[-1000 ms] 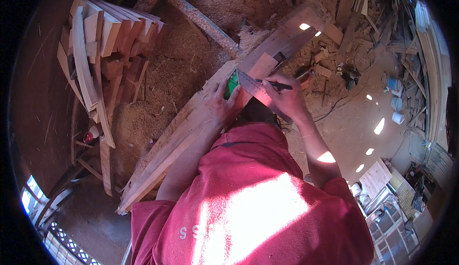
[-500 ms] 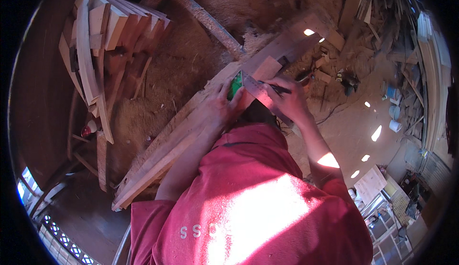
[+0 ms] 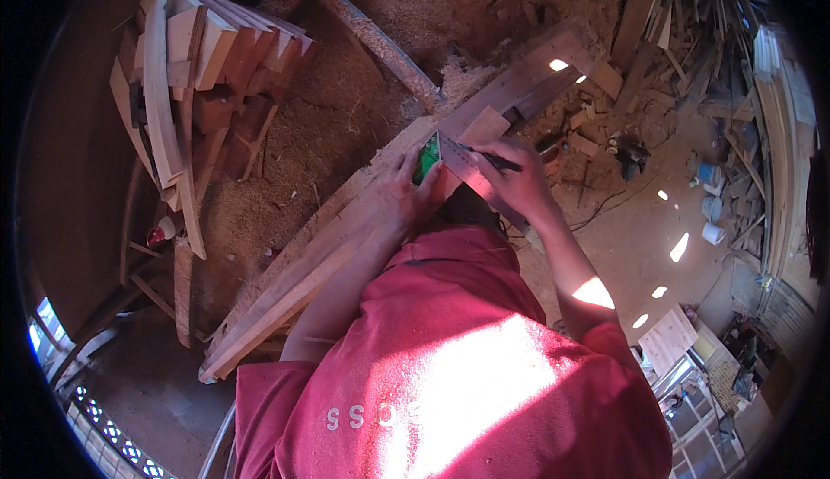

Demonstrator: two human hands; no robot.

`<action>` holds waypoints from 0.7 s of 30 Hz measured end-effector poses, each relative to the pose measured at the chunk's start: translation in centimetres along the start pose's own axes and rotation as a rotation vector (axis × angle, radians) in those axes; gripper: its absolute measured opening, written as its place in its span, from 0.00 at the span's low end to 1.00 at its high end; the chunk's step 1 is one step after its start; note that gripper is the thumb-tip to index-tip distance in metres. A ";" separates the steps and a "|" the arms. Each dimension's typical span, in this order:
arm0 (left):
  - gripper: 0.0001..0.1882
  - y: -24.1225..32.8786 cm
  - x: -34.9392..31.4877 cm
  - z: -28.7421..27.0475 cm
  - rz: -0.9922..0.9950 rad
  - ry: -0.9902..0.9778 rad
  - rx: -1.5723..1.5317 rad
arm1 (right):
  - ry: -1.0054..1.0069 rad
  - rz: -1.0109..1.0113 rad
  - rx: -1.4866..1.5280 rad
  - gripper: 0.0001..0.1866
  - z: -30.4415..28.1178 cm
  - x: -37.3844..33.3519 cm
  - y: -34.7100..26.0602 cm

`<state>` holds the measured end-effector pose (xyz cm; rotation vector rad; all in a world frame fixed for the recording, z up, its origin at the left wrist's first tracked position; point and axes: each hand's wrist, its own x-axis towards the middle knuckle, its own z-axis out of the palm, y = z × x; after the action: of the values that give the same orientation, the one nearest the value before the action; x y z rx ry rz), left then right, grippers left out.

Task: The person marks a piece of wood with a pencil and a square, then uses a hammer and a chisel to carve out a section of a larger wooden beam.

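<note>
A try square with a green stock and a flat metal blade lies across a reddish wooden board. My left hand is closed on the green stock, pressing it against the wood. Between the fingers of my right hand is a dark pen, its tip at the blade's edge near the stock. Beneath all this a long plank bench runs diagonally from lower left to upper right. My body and hands cover part of the board and the lower end of the blade.
Stacked cut timber leans at the upper left. A sawdust-coated beam meets the bench from behind. Offcuts and a dark power tool lie right of the bench. Buckets stand farther right, and sawdust covers the ground.
The pen and my right hand have shifted very slightly, and the view has tilted a little. Both hands keep their grips, with the square in the same place on the board.
</note>
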<state>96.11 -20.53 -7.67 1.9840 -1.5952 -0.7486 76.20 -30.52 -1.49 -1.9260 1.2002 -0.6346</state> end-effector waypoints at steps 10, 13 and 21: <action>0.28 0.7 0.3 -1.0 -0.194 0.105 -0.180 | 0.211 0.322 0.019 0.18 -8.5 -4.2 -0.2; 0.26 -2.2 1.2 -1.6 -0.251 0.355 -0.363 | 0.398 0.347 0.110 0.18 -9.1 -3.8 -0.9; 0.21 -3.5 4.0 -19.0 -0.172 0.931 -0.618 | 0.515 0.157 0.029 0.11 -5.2 -2.7 -6.9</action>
<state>112.17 -23.15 3.50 1.6123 -0.5607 -0.2309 74.77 -28.09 7.10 -1.6700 1.6255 -1.0975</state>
